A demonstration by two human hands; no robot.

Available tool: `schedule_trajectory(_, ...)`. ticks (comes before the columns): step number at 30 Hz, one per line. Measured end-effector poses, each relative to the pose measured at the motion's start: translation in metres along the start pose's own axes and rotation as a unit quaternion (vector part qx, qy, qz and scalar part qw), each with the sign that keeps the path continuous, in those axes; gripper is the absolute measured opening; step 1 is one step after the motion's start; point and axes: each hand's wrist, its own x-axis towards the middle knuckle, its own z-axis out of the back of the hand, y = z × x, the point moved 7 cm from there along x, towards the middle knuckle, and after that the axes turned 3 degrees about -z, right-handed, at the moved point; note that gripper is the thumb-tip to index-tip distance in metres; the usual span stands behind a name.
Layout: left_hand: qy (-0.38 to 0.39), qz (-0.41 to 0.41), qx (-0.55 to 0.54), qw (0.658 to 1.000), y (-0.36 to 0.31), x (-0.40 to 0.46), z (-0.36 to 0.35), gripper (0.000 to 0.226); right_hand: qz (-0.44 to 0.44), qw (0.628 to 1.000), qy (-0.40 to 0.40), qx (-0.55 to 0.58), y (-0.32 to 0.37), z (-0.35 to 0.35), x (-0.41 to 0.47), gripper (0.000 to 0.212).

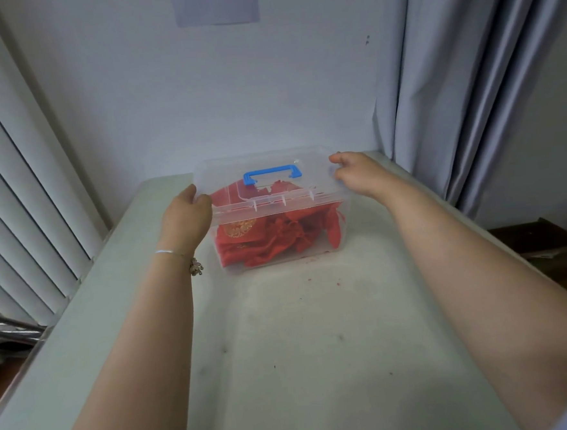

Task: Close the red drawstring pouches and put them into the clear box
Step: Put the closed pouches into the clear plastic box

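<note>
Head cam: paper (pixel 216 4) on wall, text unreadable. Clear box (pixel 279 245) on table (pixel 317 330), full of red pouches (pixel 270 239), one with gold print. My left hand (pixel 185 218) and right hand (pixel 356 172) grip the lid (pixel 266 179) ends; blue handle (pixel 272 174) on top.

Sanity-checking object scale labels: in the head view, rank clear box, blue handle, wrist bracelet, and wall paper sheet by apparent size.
1. clear box
2. paper sheet, cut off by the frame's top and farther away, so unsure
3. blue handle
4. bracelet
</note>
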Motion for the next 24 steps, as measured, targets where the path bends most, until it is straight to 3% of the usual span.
schedule_trajectory(4,-0.017,0.017,-0.040,0.999,0.008,0.005,-0.001,0.035,-0.010,1.000,0.002,0.021,-0.001,-0.001,0.002,0.047)
schedule_trajectory(8,-0.038,0.039,-0.028,0.998,0.010,0.009,0.001,0.025,-0.036,0.998,-0.005,0.043,0.000,-0.001,0.004,0.048)
schedule_trajectory(10,-0.044,0.085,-0.004,0.995,0.016,0.009,0.001,0.040,-0.041,0.996,-0.018,0.071,0.000,0.000,0.003,0.050)
schedule_trajectory(12,-0.034,0.146,-0.105,0.983,0.024,0.004,-0.006,0.059,-0.070,0.990,-0.050,0.116,-0.006,0.001,-0.003,0.057)
schedule_trajectory(15,-0.059,0.209,-0.279,0.935,0.035,-0.002,-0.014,0.074,-0.201,0.948,-0.051,0.243,-0.028,-0.009,-0.016,0.061)
schedule_trajectory(19,-0.124,0.147,-0.244,0.950,0.026,-0.003,-0.007,0.046,-0.230,0.900,0.006,0.370,-0.033,-0.022,-0.030,0.017)
schedule_trajectory(22,-0.113,0.059,-0.244,0.961,0.014,-0.002,-0.004,0.011,-0.189,0.896,-0.010,0.402,-0.037,-0.017,-0.033,0.009)
schedule_trajectory(24,-0.099,0.038,-0.214,0.971,0.012,-0.001,-0.003,0.004,-0.151,0.904,-0.026,0.398,-0.035,-0.013,-0.035,0.004)
